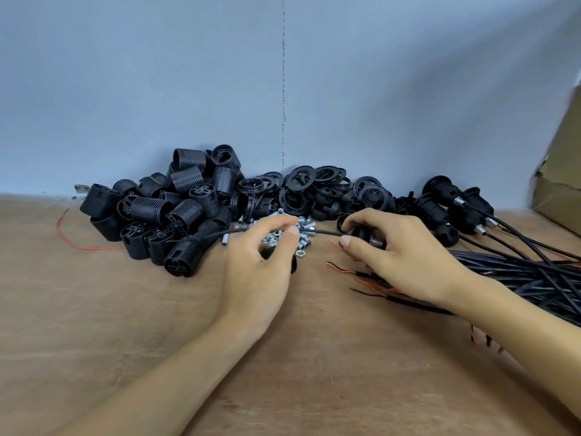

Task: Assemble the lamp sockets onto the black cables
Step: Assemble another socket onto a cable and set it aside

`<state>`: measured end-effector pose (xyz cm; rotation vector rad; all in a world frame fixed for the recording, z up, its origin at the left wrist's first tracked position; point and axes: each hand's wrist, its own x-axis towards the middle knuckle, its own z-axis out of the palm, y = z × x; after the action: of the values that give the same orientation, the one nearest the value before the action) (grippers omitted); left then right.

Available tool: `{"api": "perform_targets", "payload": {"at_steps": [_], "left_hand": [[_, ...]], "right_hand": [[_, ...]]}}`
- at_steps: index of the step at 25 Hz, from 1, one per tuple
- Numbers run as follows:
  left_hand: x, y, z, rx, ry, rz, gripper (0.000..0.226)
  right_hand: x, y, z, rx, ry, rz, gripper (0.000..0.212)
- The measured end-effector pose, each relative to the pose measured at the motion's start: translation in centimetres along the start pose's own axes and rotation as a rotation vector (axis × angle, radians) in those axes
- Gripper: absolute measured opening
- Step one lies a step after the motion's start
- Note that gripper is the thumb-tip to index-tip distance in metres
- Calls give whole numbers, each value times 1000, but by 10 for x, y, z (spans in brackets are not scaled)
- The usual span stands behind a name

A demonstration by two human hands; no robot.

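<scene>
The left hand (261,256) pinches a thin black cable (323,231) between thumb and fingertips. The right hand (399,256) curls round a small black plastic socket base (360,233) where the cable runs in. Small silver metal nuts and tubes (303,242) lie just beneath. A heap of black ribbed socket shells (176,215) crowds ten o'clock, flat black rings (317,187) twelve, and cabled black sockets (446,196) two. A black cable bundle (518,272) at three passes under the right forearm. A brown cardboard box (562,171) closes the right edge, and bare wooden tabletop (125,325) opens toward seven.
</scene>
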<state>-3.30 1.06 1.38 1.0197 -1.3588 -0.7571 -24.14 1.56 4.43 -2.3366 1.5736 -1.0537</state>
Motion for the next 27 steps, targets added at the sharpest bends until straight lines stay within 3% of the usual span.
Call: {"api": "perform_targets", "payload": {"at_steps": [5,9,15,19,22,24,27], "left_hand": [[-8,1,7,140,-94,117,11],[-6,-2,4,318,116,333,8],[3,3,-7,249,278,353,10],[-6,5,0,269,147,375,14],[-5,3,0,260,97,307,15],[-4,2,0,239,97,317,19],[-7,0,2,217,182,333,30]], "right_hand": [[-5,-13,11,97,-25,-49,7],[-8,-11,12,11,-48,-41,12],[-7,-15,26,-272,-12,113,53],[-9,-24,26,-167,81,69,37],[-13,-32,26,-183,-2,-52,37],[-13,-36,29,-204,-33,-122,22],[-12,-39,36,47,25,-65,21]]}}
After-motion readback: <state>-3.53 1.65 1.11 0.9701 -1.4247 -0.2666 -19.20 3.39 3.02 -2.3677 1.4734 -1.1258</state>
